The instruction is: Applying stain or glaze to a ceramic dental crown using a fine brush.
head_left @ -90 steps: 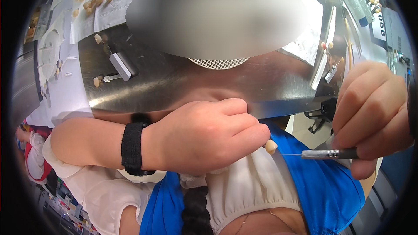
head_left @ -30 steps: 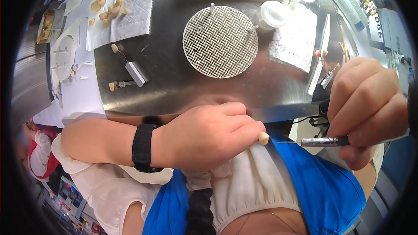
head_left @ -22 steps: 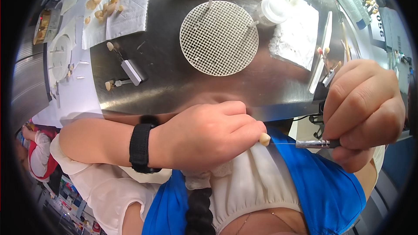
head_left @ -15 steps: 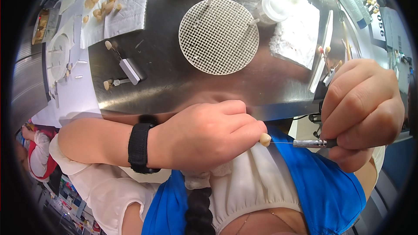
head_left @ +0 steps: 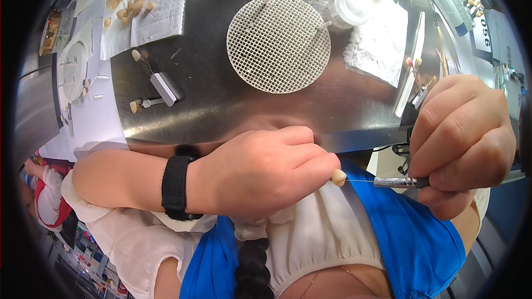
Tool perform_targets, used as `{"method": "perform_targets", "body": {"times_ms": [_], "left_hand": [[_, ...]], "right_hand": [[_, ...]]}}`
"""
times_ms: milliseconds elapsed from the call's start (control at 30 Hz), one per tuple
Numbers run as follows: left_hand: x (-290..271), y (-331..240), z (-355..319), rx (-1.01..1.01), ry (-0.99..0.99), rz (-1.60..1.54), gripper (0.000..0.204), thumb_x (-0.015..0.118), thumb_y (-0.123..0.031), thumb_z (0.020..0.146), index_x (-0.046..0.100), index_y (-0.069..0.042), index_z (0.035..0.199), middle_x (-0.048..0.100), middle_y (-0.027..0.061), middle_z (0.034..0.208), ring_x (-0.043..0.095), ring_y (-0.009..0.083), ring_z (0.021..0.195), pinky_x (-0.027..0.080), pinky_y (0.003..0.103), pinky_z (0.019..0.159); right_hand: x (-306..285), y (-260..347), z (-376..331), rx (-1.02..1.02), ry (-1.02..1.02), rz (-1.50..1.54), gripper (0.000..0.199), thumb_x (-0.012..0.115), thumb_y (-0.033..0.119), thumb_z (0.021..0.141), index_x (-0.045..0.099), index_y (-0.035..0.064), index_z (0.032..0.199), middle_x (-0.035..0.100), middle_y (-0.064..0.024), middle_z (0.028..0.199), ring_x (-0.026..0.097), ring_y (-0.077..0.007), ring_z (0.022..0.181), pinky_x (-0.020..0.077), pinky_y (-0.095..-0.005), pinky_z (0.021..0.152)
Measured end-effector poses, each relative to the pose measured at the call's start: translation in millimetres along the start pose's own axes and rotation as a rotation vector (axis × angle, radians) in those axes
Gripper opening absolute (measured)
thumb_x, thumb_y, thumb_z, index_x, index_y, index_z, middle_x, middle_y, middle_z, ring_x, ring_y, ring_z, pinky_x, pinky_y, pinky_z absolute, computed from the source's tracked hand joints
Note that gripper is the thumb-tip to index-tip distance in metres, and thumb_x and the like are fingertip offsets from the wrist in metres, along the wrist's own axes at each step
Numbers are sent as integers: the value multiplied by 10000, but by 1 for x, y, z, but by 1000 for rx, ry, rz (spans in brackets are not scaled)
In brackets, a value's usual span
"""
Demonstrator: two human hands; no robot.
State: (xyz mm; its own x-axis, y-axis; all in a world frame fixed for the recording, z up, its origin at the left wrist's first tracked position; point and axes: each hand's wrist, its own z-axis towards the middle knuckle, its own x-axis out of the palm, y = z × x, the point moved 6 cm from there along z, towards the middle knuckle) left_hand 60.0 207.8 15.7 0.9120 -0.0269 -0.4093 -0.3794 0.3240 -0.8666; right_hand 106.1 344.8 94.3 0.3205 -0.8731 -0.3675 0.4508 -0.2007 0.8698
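Note:
In front of my chest, my left hand (head_left: 266,169) is closed, its fingertips at a small cream-coloured tooth crown (head_left: 339,177). The fingers' far side is hidden, but the crown sticks out past the thumb and index finger. My right hand (head_left: 464,144) is closed round the dark handle of a slim tool (head_left: 394,182) with a silver metal collar. A fine, needle-like tip runs from that collar leftward to the crown; whether it touches or enters the crown is too small to tell.
A round, cream honeycomb tray (head_left: 279,44) with pegs lies on the metal table. Beside it stand a white lidded jar (head_left: 350,9) and a crumpled tissue (head_left: 379,41). At left are a metal clip holder (head_left: 163,88) with tooth shapes and a napkin (head_left: 160,14) with several tooth-coloured pieces.
Both hands, the crown and the tool hold almost the same pose. The view has shifted very slightly.

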Motion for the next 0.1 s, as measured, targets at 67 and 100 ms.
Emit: {"method": "perform_targets", "body": {"times_ms": [67,100], "left_hand": [[0,0,0,4,2,0,58,527,-70,821,575,-42,836,601,44,814,531,213,639,475,310,581],[0,0,-1,3,4,6,58,527,-72,823,576,-44,838,601,45,814,531,214,640,476,311,582]], "right_hand": [[0,1,0,-7,2,2,211,716,74,718,506,55,725,598,-61,624,558,-100,433,410,-168,347],[1,1,0,-6,2,2,211,716,74,718,506,55,725,598,-61,624,558,-100,433,410,-168,347]]}}
